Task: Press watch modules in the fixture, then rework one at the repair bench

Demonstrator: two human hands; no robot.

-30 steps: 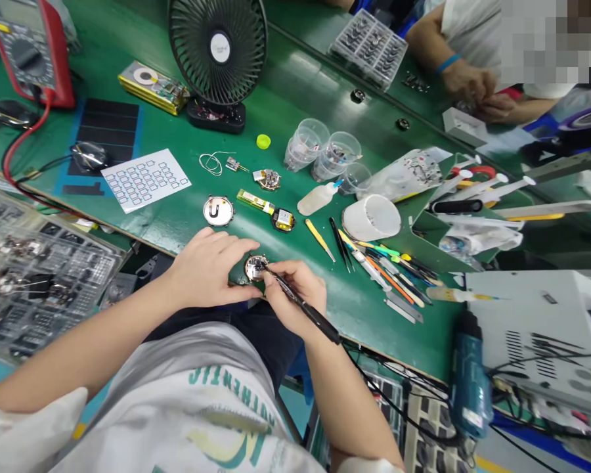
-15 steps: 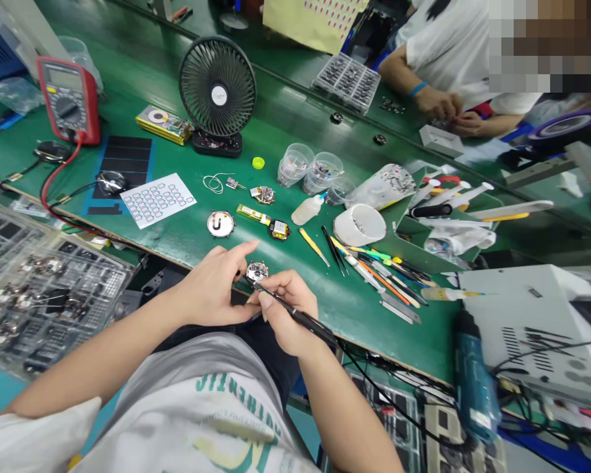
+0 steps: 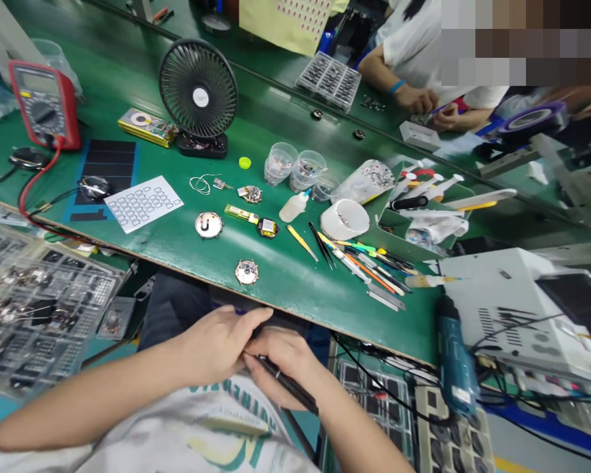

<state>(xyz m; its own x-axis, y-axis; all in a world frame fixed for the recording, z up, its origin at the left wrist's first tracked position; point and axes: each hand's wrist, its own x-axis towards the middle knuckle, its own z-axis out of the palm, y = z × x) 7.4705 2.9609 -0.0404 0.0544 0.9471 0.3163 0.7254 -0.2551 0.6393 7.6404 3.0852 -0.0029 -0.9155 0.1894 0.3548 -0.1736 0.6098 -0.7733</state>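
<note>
My right hand (image 3: 285, 358) is wrapped round a black pen-shaped tool (image 3: 290, 384), low in front of my shirt and off the bench edge. Against it rests my left hand (image 3: 214, 345), its fingers curled in at the tool's front end; what they grip is hidden. A round watch movement (image 3: 247, 272) lies on the green bench just beyond my hands, touched by neither. Behind it are a round silver disc with a black U-shaped mark (image 3: 209, 225) and a small round module (image 3: 267, 227) joined to a yellow strip (image 3: 241, 214).
Tweezers (image 3: 322, 244), brushes and blades lie to the right, by a white cup (image 3: 345, 220) and a dropper bottle (image 3: 294, 206). A fan (image 3: 199, 92) and red multimeter (image 3: 46, 105) stand left. A grey box (image 3: 512, 315) and teal power tool (image 3: 456, 358) are right. Another person works opposite.
Both hands have drawn back from the watch movement towards my body, below the bench edge. The black tool came along in my right hand. The whole view has shifted slightly.
</note>
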